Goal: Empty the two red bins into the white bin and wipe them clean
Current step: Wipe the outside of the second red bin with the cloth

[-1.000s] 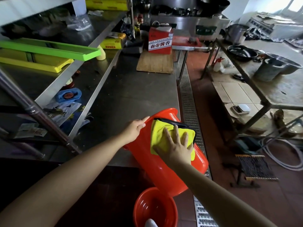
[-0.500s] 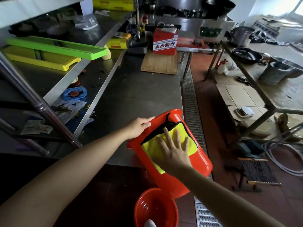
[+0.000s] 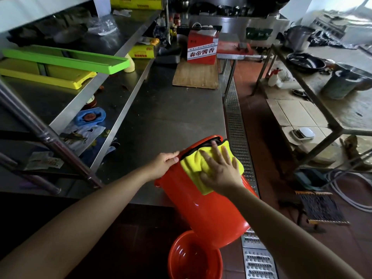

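At the steel surface [image 3: 161, 121] edge, the left hand [image 3: 164, 164] gripped the tilted red bin [image 3: 201, 208] by its rim to steady it while the right hand [image 3: 220, 174], fingers spread, pressed a yellow cloth [image 3: 193, 164] flat against its side, above a second red bin [image 3: 193, 258] on the floor.

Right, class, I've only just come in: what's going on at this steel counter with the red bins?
A person is wiping a red bin that is tipped on its side at the edge of the steel counter. The left hand steadies it by the rim, while the right hand presses a yellow cloth flat against its outer wall. A second red bin stands upright on the floor below, looking empty. No white bin is in view.
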Available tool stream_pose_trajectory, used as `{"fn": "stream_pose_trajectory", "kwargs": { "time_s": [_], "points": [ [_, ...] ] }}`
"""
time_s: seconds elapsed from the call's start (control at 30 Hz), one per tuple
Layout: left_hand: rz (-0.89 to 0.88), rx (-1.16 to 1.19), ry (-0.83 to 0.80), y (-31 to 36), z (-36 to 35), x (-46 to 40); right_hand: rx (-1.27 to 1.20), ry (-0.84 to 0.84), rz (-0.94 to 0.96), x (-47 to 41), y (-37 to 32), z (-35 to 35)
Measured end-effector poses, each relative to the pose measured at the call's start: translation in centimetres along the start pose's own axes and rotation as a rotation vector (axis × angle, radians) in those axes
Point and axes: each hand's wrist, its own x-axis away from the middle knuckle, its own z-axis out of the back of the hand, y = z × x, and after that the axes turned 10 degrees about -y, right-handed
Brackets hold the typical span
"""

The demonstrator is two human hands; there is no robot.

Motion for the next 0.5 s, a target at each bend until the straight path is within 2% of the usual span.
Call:
{"fn": "stream_pose_trajectory", "kwargs": {
  "time_s": [0.07,0.13,0.3,0.4,0.5],
  "points": [
    [-0.002,-0.008,0.035,-0.1,-0.2,0.0,-0.068,0.006,-0.055,-0.1,-0.5,-0.1],
    [0.011,-0.014,0.067,-0.1,-0.4,-0.1,-0.024,0.056,-0.07,0.3,-2.4,-1.2],
    [0.035,0.034,0.059,-1.2,-0.2,0.6,0.118,0.103,0.01,0.8,-4.3,-2.7],
    [0.03,-0.008,0.069,-1.1,-0.2,1.1,0.026,0.061,0.069,0.1,-1.4,-1.5],
    [-0.001,-0.012,0.013,-0.8,-0.4,1.4,-0.201,0.015,0.006,-0.7,2.4,0.0]
  ]
}}
